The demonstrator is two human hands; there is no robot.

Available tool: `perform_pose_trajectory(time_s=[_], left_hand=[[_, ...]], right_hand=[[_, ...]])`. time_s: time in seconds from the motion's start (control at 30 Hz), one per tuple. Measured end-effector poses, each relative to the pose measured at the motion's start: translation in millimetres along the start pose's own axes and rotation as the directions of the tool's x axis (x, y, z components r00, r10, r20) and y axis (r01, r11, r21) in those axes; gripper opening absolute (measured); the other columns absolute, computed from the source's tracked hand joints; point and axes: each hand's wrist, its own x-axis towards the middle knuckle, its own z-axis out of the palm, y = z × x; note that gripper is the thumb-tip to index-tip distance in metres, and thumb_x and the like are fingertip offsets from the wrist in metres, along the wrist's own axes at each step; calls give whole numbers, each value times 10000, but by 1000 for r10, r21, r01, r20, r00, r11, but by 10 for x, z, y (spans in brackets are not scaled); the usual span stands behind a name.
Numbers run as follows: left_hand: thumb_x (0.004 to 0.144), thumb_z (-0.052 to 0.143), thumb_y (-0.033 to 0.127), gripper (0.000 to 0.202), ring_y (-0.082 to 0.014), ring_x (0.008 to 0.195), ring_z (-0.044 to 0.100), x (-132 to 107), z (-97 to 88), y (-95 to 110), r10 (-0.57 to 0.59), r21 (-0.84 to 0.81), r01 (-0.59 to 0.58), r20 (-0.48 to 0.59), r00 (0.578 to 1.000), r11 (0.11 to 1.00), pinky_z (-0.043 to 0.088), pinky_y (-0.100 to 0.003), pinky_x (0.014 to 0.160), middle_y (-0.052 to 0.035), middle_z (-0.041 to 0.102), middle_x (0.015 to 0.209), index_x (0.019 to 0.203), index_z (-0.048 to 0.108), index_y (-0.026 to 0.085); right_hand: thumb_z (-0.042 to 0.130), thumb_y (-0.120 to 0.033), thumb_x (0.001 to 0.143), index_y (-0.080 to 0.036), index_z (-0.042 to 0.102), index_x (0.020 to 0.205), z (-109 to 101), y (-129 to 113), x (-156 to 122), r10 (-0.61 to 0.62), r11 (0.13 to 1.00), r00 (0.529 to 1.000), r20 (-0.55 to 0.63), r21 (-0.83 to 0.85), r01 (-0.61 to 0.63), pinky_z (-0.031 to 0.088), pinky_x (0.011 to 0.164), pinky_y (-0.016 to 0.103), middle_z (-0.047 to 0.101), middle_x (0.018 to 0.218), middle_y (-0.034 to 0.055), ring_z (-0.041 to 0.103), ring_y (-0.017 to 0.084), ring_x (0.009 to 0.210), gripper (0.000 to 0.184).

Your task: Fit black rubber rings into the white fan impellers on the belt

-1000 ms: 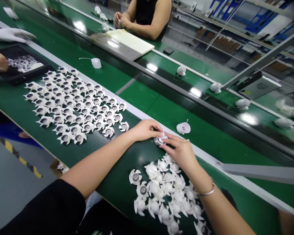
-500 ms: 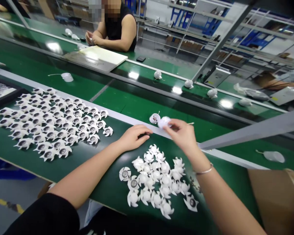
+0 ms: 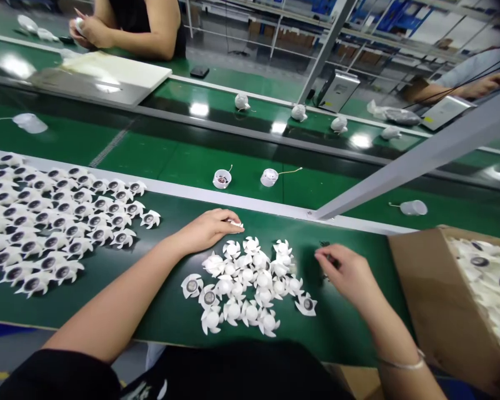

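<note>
My left hand (image 3: 206, 228) rests on the dark green table with its fingers curled over a small white part (image 3: 235, 224), at the far edge of a loose pile of white fan impellers (image 3: 245, 286). To the right of the pile, my right hand (image 3: 345, 275) hovers low, its fingertips pinched together beside a small dark speck (image 3: 325, 244). What they hold is too small to tell. Two white cups with thin wires (image 3: 222, 179) (image 3: 269, 177) stand on the green conveyor belt just beyond the pale rail (image 3: 183, 193).
Several neat rows of impellers (image 3: 54, 222) cover the table at left. An open cardboard box (image 3: 420, 283) with more impellers stands at right. A grey slanted bar (image 3: 400, 166) crosses above the belt. Another cup (image 3: 414, 208) lies further along. A person (image 3: 129, 28) works across the line.
My right hand has left the white cup on the belt and come back down to the right of the pile. My left hand stayed by the pile. The view swung right, revealing the box.
</note>
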Motion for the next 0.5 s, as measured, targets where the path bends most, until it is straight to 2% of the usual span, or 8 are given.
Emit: perform_pose_trajectory(time_s=[0.07, 0.13, 0.27, 0.4, 0.5], left_hand=[[1011, 396, 226, 363, -191, 1107, 566, 10, 17, 0, -15, 47, 15, -12, 1000, 999, 463, -346, 947, -69, 603, 1244, 1259, 646, 315], [1016, 389, 248, 365, -185, 1097, 572, 14, 35, 9, -40, 52, 42, -38, 998, 998, 471, -332, 938, -74, 595, 1238, 1300, 612, 303], [1019, 368, 280, 370, -185, 1137, 573, 4, 73, 27, -123, 29, 130, -177, 977, 991, 464, -335, 1003, -84, 603, 1234, 1315, 587, 249], [1014, 366, 324, 401, -190, 1061, 621, 0, 101, 28, -271, 35, 296, -309, 912, 955, 480, -340, 980, -75, 661, 1176, 1360, 538, 218], [994, 388, 320, 422, -193, 888, 656, 8, 107, 17, -377, 44, 419, -359, 854, 907, 507, -332, 870, -63, 706, 1004, 1378, 522, 209]], right_hand=[[550, -307, 931, -214, 693, 892, 78, 29, -261, -47, 999, 999, 19, 4, 47, 553, 728, 347, 699, 889, 68, 665, 220, 817, 176], [545, -271, 935, -205, 687, 926, 151, 19, -393, -82, 997, 997, 4, -13, 82, 555, 801, 373, 700, 927, 83, 664, 234, 883, 157], [531, -227, 938, -196, 693, 954, 185, -36, -412, -167, 980, 986, 12, -111, 167, 546, 785, 380, 700, 950, 89, 658, 235, 871, 166], [514, -193, 948, -166, 697, 909, 140, -64, -326, -285, 906, 954, 94, -298, 300, 495, 723, 352, 702, 906, 92, 643, 217, 802, 189], [527, -165, 936, -153, 686, 871, 126, -83, -273, -360, 806, 916, 176, -435, 400, 439, 682, 334, 687, 849, 84, 615, 204, 756, 172]])
